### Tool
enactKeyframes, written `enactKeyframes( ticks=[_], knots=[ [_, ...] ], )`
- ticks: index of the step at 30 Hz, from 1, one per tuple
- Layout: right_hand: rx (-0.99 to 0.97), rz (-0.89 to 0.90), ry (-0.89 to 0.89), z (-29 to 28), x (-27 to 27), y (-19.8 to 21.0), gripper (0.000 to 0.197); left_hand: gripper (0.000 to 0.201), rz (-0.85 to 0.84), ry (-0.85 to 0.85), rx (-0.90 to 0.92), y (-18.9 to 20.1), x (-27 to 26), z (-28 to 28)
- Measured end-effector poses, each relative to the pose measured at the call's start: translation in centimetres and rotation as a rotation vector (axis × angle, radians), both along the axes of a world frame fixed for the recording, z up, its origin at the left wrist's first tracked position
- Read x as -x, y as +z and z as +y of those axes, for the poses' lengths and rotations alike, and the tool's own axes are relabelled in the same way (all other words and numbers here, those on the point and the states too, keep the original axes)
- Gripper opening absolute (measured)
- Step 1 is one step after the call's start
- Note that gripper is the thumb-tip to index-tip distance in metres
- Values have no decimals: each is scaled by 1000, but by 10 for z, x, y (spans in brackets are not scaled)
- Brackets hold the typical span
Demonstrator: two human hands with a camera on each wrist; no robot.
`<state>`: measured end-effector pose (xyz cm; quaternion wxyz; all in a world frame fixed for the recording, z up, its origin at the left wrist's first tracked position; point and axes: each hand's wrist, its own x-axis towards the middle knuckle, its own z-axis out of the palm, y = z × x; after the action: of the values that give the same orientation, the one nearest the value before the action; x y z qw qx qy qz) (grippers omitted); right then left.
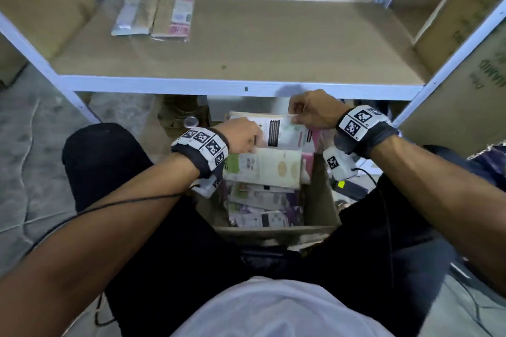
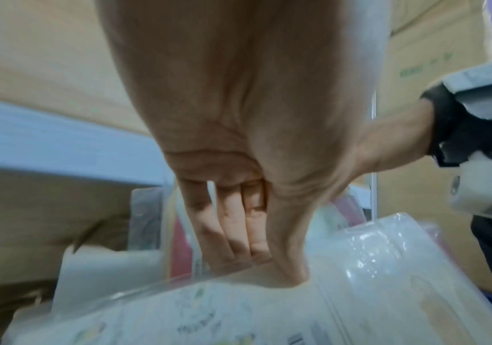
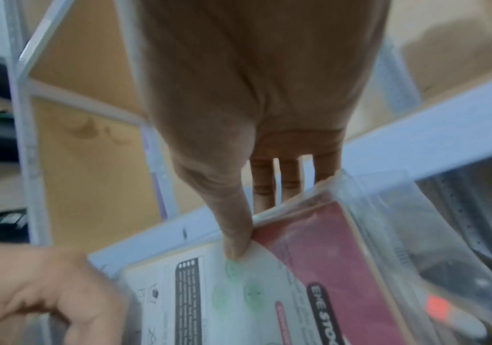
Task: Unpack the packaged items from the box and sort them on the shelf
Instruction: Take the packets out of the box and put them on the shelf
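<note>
A flat white, green and pink packet (image 1: 284, 131) in clear plastic is held over the open cardboard box (image 1: 319, 200) between my legs. My left hand (image 1: 254, 142) pinches its left edge, thumb on top and fingers behind (image 2: 239, 245). My right hand (image 1: 295, 117) pinches its top right edge; the thumb (image 3: 236, 238) presses on the packet (image 3: 268, 291). Several more flat packets (image 1: 262, 169) lie stacked in the box. Two packets (image 1: 131, 16) (image 1: 176, 19) lie side by side at the back left of the shelf board (image 1: 273, 44).
The shelf's white front rail (image 1: 191, 85) runs just above my hands, with white uprights at both sides. Large cardboard boxes (image 1: 465, 35) stand to the right of the shelf. A small round lid (image 1: 190, 120) lies under the shelf. Grey floor lies to the left.
</note>
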<state>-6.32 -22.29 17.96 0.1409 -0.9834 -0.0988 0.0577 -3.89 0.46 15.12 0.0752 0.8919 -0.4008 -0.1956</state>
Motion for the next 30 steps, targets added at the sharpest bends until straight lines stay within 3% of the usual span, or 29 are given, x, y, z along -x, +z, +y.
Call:
enactKeyframes(
  ticks=[6, 9, 11, 15, 19, 25, 30],
  knots=[
    [-57, -78, -46, -19, 18, 71, 19, 6, 31, 86, 236, 66, -16, 34],
    [-96, -102, -83, -30, 24, 95, 18, 15, 145, 189, 391, 94, -28, 60],
    [-151, -131, -101, -34, 25, 104, 19, 10, 227, 249, 494, 107, -34, 79],
    [-450, -164, -187, -33, 25, 109, 23, 21, 390, 437, 790, 119, -49, 106],
    [-885, -134, -346, -13, 17, 98, 14, 13, 597, 672, 1102, 120, -65, 118],
    [-1150, -77, -480, 38, -29, 73, 18, 18, 519, 995, 1169, 108, -106, 114],
    [-1313, 34, -505, 73, -82, 63, 12, 16, 388, 1152, 1143, 102, -147, 110]
  ],
)
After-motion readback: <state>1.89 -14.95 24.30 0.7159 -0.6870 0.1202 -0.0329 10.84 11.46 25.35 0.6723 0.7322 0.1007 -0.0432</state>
